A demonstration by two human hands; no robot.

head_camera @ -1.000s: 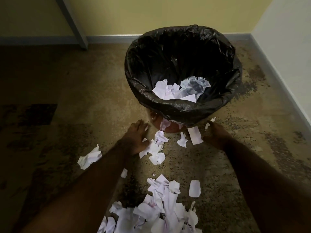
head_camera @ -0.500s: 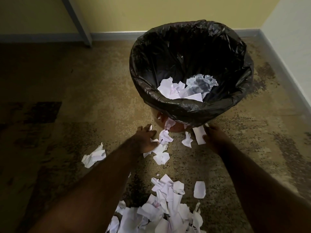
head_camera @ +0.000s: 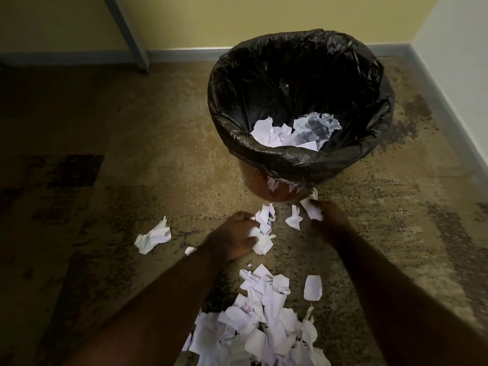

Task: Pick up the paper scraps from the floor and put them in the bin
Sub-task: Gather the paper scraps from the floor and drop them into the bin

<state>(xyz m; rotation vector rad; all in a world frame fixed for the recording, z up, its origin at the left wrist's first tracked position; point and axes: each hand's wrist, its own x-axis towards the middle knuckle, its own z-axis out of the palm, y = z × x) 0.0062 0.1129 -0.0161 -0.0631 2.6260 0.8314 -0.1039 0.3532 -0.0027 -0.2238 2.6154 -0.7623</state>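
Observation:
A round bin [head_camera: 253, 178] lined with a black bag [head_camera: 298, 162] stands on the floor, with white paper scraps [head_camera: 274, 134] lying inside. My left hand [head_camera: 229, 237] rests on the floor in front of it, fingers curled around a cluster of scraps [head_camera: 262, 225]. My right hand [head_camera: 328, 220] is at the bin's base, fingers closed on a rectangular scrap [head_camera: 311, 210]. One small scrap [head_camera: 294, 220] lies between my hands. A big pile of scraps [head_camera: 261, 320] is near me, and a single piece [head_camera: 313, 287] lies beside it.
A crumpled scrap [head_camera: 153, 236] lies alone to the left, with a tiny bit [head_camera: 189, 250] near my left forearm. A grey metal leg [head_camera: 126, 33] slants down by the yellow wall. The white wall [head_camera: 454, 48] closes the right side. The floor is worn and speckled.
My left hand has curled and closed over the scraps in front of the bin. My right hand has gripped the rectangular scrap. The view has shifted so the bin sits further right.

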